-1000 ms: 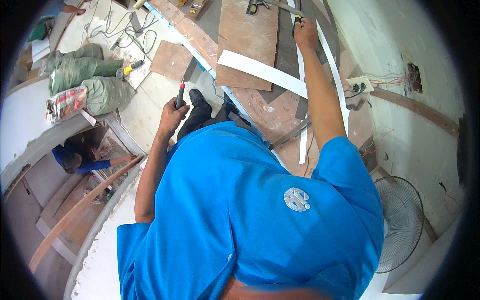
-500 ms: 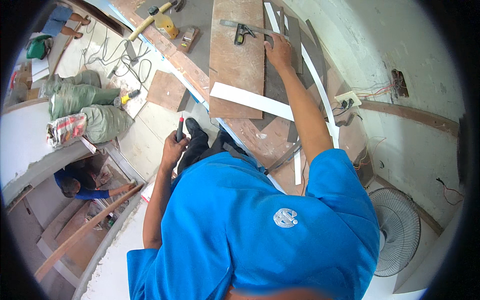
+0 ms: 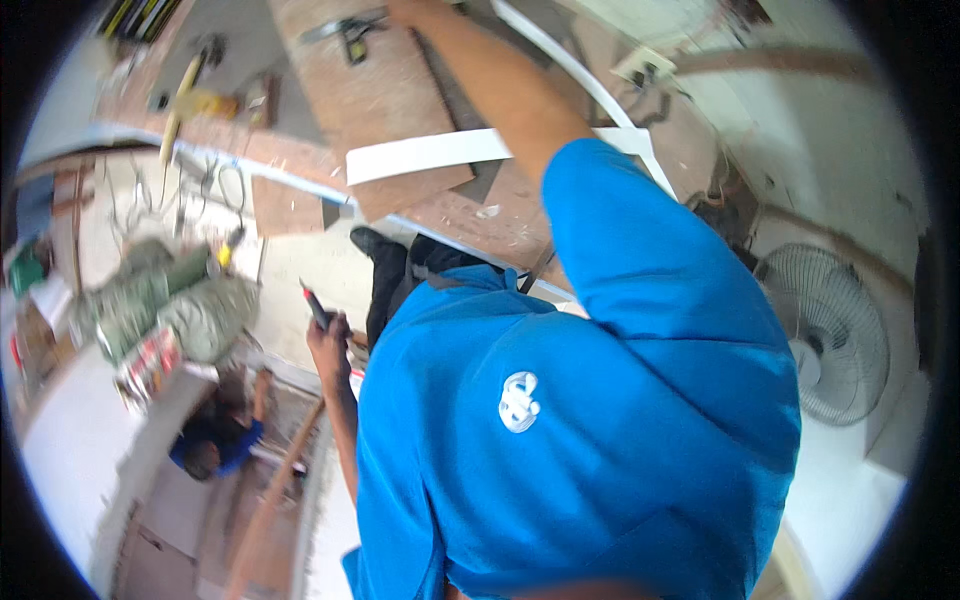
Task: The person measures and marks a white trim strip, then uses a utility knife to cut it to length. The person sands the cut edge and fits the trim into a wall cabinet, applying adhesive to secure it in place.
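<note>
In the head view, the left hand [image 3: 327, 345] is wrapped around a slim pointed tool [image 3: 316, 306], tip outward; it looks light and stiff, best held by its thick dark end. The square [image 3: 353, 42] lies on the brown board [image 3: 370, 95], its blade reaching toward the right hand [image 3: 408, 10]. Blur and the frame's edge hide those fingers, so their grip cannot be told. The square is probably rigid, its metal blade slick; the dark head should give the surest hold.

View swung (blurred), red-ended tool [image 3: 315, 305] tilted left, right hand [image 3: 407, 12] at upper edge
</note>
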Available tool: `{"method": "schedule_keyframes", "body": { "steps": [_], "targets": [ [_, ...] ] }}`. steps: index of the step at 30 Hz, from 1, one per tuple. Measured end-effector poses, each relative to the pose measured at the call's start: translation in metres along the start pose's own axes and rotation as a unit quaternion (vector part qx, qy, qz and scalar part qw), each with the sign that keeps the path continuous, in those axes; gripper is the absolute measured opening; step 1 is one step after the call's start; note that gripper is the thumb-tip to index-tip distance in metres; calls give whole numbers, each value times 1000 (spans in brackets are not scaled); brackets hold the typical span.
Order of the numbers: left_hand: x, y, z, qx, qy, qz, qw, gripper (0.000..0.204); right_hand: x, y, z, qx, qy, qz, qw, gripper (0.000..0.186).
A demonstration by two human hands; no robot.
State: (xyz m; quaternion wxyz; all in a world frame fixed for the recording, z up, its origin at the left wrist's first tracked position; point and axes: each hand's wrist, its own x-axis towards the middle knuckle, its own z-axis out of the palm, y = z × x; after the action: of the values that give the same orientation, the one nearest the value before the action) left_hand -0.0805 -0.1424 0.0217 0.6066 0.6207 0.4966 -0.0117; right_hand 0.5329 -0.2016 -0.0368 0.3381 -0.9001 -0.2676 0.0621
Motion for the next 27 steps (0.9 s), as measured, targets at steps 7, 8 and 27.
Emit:
{"method": "schedule_keyframes", "body": {
  "steps": [7, 8, 27],
  "targets": [
    [15, 18, 7, 62, -61, -14, 996, 18, 34, 38, -18, -47, -29, -83, 995, 36],
    [22, 25, 12, 68, -72, 3, 995, 18, 36, 45, -23, -46, -36, -90, 994, 33],
    [25, 120, 64, -149, -217, 114, 958, 55, -192, -117, -97, 37, -525, -222, 821, 34]
  ]
}}
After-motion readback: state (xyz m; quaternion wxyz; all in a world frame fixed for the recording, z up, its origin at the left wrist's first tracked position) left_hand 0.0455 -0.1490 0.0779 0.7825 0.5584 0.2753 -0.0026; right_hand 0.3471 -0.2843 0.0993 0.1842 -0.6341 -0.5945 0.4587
